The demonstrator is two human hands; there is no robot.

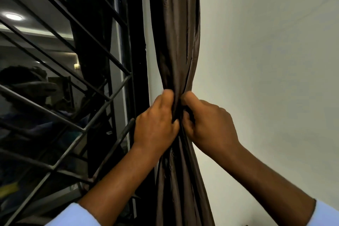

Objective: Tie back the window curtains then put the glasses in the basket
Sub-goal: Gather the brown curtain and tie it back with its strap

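A brown curtain (178,42) hangs bunched into a narrow column between the window frame and the wall. My left hand (156,124) grips the gathered fabric from the left at its pinched waist. My right hand (209,124) grips it from the right at the same height, its fingers curled into the folds. The two hands nearly touch. Any tie or band between them is hidden by the fingers. Neither glasses nor a basket appear in the head view.
A black window frame (136,60) with slanted metal bars (73,79) fills the left side, its dark glass showing reflections. A plain white wall (266,60) fills the right side.
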